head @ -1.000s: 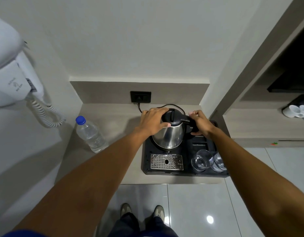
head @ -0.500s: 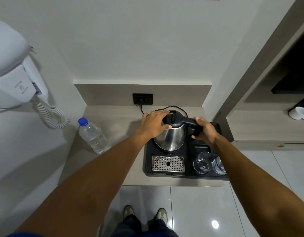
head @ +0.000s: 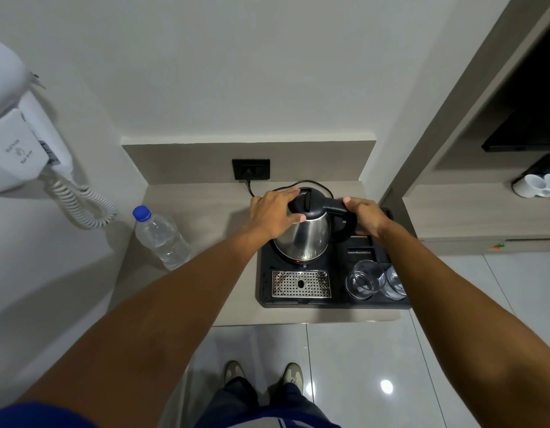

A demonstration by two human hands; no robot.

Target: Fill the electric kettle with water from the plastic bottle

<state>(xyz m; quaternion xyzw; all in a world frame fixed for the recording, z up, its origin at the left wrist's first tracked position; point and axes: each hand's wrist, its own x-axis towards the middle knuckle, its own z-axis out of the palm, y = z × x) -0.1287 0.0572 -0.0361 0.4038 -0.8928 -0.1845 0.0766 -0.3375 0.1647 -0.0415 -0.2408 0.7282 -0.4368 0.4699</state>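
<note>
A steel electric kettle [head: 304, 239] with a black lid and handle stands on its base in a black tray [head: 338, 299]. My left hand [head: 272, 213] cups the lid's left side, thumb and fingers spread around its rim. My right hand [head: 365, 216] is wrapped around the black handle on the right. The lid looks closed. A clear plastic bottle [head: 162, 237] with a blue cap stands upright on the counter to the left, apart from both hands and about a hand's width from the tray.
Two upturned glasses [head: 365, 279] and a perforated metal drip grid [head: 301, 284] sit in the tray's front. The kettle's cord runs to a wall socket [head: 251, 168]. A wall-mounted hair dryer [head: 23, 143] with coiled cord hangs left. White cups [head: 542, 185] sit on the right shelf.
Both hands stay on the kettle. My left fingers have spread wider around the lid, and my right hand has settled more firmly on the handle. The kettle has not visibly moved.
</note>
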